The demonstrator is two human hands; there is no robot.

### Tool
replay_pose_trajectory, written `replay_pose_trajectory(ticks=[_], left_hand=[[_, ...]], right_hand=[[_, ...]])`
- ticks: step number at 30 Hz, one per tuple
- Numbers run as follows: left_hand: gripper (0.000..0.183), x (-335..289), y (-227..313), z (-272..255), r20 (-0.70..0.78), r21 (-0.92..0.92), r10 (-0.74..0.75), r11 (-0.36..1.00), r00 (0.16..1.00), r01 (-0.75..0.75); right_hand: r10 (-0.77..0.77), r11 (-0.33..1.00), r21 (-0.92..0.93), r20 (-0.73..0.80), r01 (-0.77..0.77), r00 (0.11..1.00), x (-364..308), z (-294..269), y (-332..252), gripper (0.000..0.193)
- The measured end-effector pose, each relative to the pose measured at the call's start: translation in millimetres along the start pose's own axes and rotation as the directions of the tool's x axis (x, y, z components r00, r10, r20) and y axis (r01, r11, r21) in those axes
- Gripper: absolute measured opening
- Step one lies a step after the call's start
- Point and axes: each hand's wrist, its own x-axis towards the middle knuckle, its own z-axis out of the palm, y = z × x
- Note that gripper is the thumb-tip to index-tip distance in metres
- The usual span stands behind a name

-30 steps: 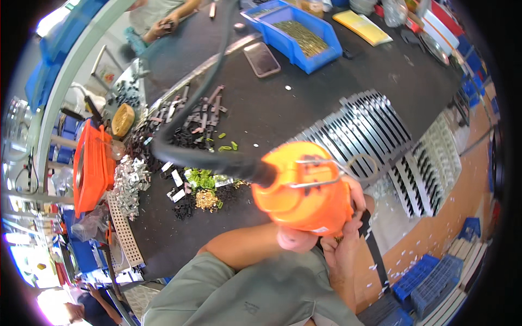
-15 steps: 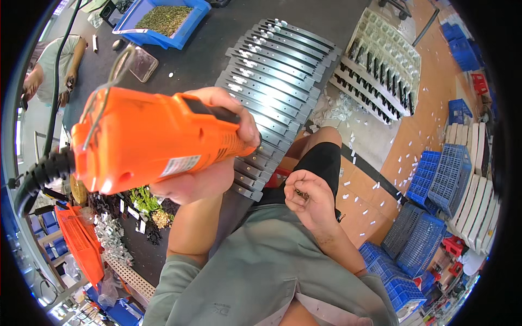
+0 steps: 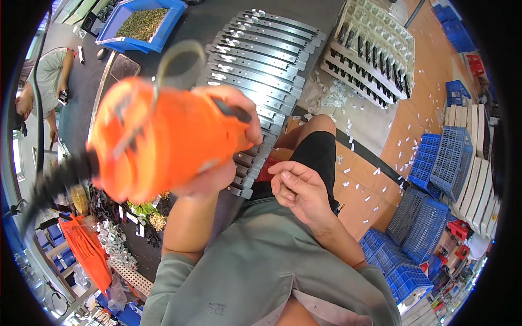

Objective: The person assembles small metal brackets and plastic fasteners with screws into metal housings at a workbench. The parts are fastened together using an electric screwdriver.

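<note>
My left hand (image 3: 209,181) is wrapped round a large orange corded electric screwdriver (image 3: 168,144), blurred by motion. The black cord leaves its upper end beside a wire loop; its tip is hidden behind its body and my hand. Below and beyond it, a row of overlapping silver metal strips (image 3: 272,80) lies on the dark table, with small white parts along their far-left ends. My right hand (image 3: 299,190) is held above my lap at the table's edge, its fingers curled in. The small brassy screws seen in it earlier are now hidden by the fingers.
A blue bin (image 3: 174,27) of small brassy pieces stands at the far left, near a phone (image 3: 125,66). A co-worker's arm (image 3: 64,73) shows beyond. White trays (image 3: 375,49) with black parts stand right of the strips. Blue crates (image 3: 424,228) stack at right; white scraps litter the floor.
The electric screwdriver has moved slightly right and tilted, with its loop swinging right. My right hand has shifted a little left and up, its fingers turning so the screws no longer show.
</note>
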Motion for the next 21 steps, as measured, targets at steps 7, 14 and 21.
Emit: replay_pose_trajectory(ticks=[7, 14, 21], left_hand=[[0.11, 15, 37, 10, 0.14, -0.204, 0.245, 0.955, 0.959, -0.215], [0.114, 7, -2, 9, -0.053, -0.196, 0.049, 0.979, 0.997, -0.059], [0.112, 5, -6, 14, -0.138, -0.274, 0.04, 0.959, 0.99, -0.077]], right_hand=[[0.032, 0.996, -0.087, -0.054, -0.037, 0.998, 14, 9, -10, 0.028], [0.01, 0.998, -0.06, -0.09, -0.016, 0.996, 15, 1, -10, 0.029], [-0.007, 0.995, -0.098, -0.127, -0.005, 0.992, 16, -2, -6, 0.03]])
